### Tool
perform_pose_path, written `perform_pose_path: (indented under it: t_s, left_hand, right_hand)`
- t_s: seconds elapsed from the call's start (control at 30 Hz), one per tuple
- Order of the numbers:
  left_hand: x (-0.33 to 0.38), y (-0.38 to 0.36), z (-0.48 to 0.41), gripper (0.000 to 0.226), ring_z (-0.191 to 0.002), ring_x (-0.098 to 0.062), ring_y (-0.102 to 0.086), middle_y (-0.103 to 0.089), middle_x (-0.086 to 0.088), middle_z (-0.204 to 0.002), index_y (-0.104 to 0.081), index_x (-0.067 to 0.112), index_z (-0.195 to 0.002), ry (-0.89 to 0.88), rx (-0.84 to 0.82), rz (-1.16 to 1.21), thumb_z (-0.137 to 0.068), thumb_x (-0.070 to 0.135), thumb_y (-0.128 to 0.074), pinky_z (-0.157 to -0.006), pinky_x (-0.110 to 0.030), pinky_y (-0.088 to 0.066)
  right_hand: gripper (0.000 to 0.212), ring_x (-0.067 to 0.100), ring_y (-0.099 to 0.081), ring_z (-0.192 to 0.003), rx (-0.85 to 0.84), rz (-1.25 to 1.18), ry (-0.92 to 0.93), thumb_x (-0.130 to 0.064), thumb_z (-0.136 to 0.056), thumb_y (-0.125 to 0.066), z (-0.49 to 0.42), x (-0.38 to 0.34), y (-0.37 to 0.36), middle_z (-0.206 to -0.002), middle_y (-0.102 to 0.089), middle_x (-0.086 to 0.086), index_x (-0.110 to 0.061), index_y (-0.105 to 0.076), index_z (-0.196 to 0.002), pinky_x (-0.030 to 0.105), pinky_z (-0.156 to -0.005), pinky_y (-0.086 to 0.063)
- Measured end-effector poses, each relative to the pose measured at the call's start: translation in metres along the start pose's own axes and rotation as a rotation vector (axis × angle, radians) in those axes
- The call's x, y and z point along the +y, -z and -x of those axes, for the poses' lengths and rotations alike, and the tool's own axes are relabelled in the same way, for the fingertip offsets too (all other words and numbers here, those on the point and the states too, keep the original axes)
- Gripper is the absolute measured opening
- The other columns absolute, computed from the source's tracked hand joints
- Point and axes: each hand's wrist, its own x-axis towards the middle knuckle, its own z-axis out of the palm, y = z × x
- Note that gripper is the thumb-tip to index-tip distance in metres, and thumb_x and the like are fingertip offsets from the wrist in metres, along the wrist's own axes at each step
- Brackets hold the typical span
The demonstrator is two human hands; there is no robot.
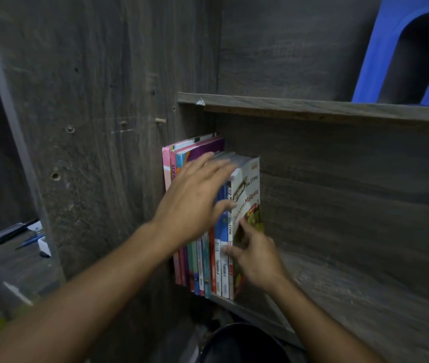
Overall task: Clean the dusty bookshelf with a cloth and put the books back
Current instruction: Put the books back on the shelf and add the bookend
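A row of several upright books (209, 268) stands at the left end of a grey wooden shelf board (352, 297), against the side panel. The rightmost book (247, 189) has a white cover reading "Malaysia". My left hand (195, 197) lies flat with straight fingers across the spines and top edges of the row. My right hand (255, 255) touches the rightmost book low down, thumb on the spine and fingers on its cover. No cloth is in view.
The upper shelf board (313, 107) carries a blue plastic stool (404, 53) at the top right. To the left, outside the side panel (90, 127), a desk (19, 258) holds pens and papers. A dark round object (242, 344) sits below the shelf.
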Motion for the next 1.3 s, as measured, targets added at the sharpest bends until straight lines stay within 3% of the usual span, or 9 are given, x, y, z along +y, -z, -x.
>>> perform_pose_path:
  t_s: [0.07, 0.23, 0.33, 0.47, 0.73, 0.87, 0.97, 1.17, 1.3]
  left_hand:
    - [-0.009, -0.004, -0.012, 0.07, -0.142, -0.012, -0.028, -0.041, 0.005, -0.151, -0.036, 0.026, -0.147, 0.001, -0.141, -0.039, -0.086, 0.046, -0.065, -0.115, -0.032, -0.014]
    - [-0.011, -0.011, -0.014, 0.066, -0.134, -0.011, -0.037, -0.046, 0.009, -0.143, -0.039, 0.028, -0.143, -0.033, -0.108, -0.071, -0.086, 0.049, -0.064, -0.113, -0.033, -0.021]
    - [-0.01, -0.007, -0.016, 0.066, -0.13, -0.01, -0.04, -0.049, 0.01, -0.137, -0.041, 0.027, -0.141, -0.028, -0.148, -0.084, -0.085, 0.053, -0.063, -0.111, -0.033, -0.024]
    - [-0.007, -0.005, -0.009, 0.061, -0.125, -0.012, -0.045, -0.053, 0.006, -0.133, -0.045, 0.023, -0.138, -0.013, -0.1, -0.055, -0.088, 0.056, -0.057, -0.108, -0.033, -0.03]
    - [0.002, -0.012, -0.015, 0.058, -0.12, -0.015, -0.049, -0.054, 0.003, -0.129, -0.049, 0.023, -0.133, 0.032, -0.053, -0.108, -0.086, 0.057, -0.055, -0.104, -0.036, -0.034]
    - [0.001, -0.008, -0.01, 0.07, -0.129, -0.017, -0.042, -0.047, 0.002, -0.139, -0.036, 0.026, -0.145, 0.017, -0.116, -0.107, -0.086, 0.051, -0.062, -0.111, -0.038, -0.028]
    - [-0.006, -0.008, -0.007, 0.086, -0.136, -0.019, -0.034, -0.038, 0.002, -0.147, -0.024, 0.031, -0.151, -0.069, -0.197, -0.216, -0.08, 0.046, -0.071, -0.114, -0.04, -0.022]
    - [-0.008, -0.008, -0.009, 0.092, -0.136, -0.021, -0.038, -0.04, -0.003, -0.148, -0.021, 0.022, -0.152, -0.098, -0.203, -0.311, -0.079, 0.04, -0.074, -0.112, -0.04, -0.028]
    - [0.0, -0.004, -0.013, 0.093, -0.133, -0.026, -0.042, -0.037, -0.009, -0.15, -0.029, 0.011, -0.147, 0.019, -0.21, -0.283, -0.073, 0.035, -0.08, -0.109, -0.04, -0.036]
  right_hand:
    - [0.06, 0.005, -0.054, -0.106, -0.033, 0.029, -0.036, -0.02, -0.093, -0.064, 0.008, 0.01, -0.009, -0.134, -0.057, -0.006, -0.026, -0.037, -0.146, 0.028, -0.091, -0.048]
    - [0.039, -0.007, -0.055, -0.085, -0.024, 0.038, -0.071, -0.021, -0.095, -0.062, 0.016, 0.033, -0.024, -0.121, -0.064, -0.013, -0.028, -0.046, -0.131, 0.012, -0.074, -0.049]
    - [0.041, 0.001, -0.059, -0.091, -0.022, 0.072, -0.08, -0.026, -0.093, -0.065, 0.014, 0.034, -0.021, -0.121, -0.065, -0.009, -0.028, -0.049, -0.131, 0.023, -0.083, -0.052]
    - [0.057, 0.004, -0.061, -0.104, 0.008, 0.093, -0.051, -0.029, -0.094, -0.064, 0.023, 0.038, -0.025, -0.123, -0.065, -0.01, -0.032, -0.041, -0.145, 0.023, -0.091, -0.052]
    - [0.069, 0.001, -0.058, -0.096, 0.004, 0.119, -0.114, -0.041, -0.093, -0.061, 0.024, 0.046, -0.028, -0.125, -0.061, -0.01, -0.041, -0.026, -0.152, 0.022, -0.082, -0.048]
    - [0.066, 0.004, -0.058, -0.095, -0.003, 0.134, -0.111, -0.035, -0.094, -0.062, 0.029, 0.04, -0.024, -0.126, -0.063, -0.009, -0.039, -0.029, -0.151, 0.021, -0.083, -0.046]
    - [0.047, 0.005, -0.061, -0.098, -0.034, 0.139, -0.08, -0.034, -0.095, -0.061, 0.028, 0.032, -0.018, -0.123, -0.065, -0.008, -0.035, -0.048, -0.14, 0.028, -0.09, -0.053]
    - [0.037, 0.005, -0.061, -0.089, 0.011, 0.146, -0.024, -0.033, -0.095, -0.061, 0.019, -0.002, -0.003, -0.095, -0.058, -0.014, -0.025, -0.054, -0.13, 0.027, -0.08, -0.054]
    - [0.032, 0.012, -0.067, -0.091, 0.072, 0.202, -0.037, -0.039, -0.091, -0.064, 0.007, -0.011, -0.01, -0.108, -0.066, -0.003, -0.023, -0.056, -0.118, 0.04, -0.079, -0.06]
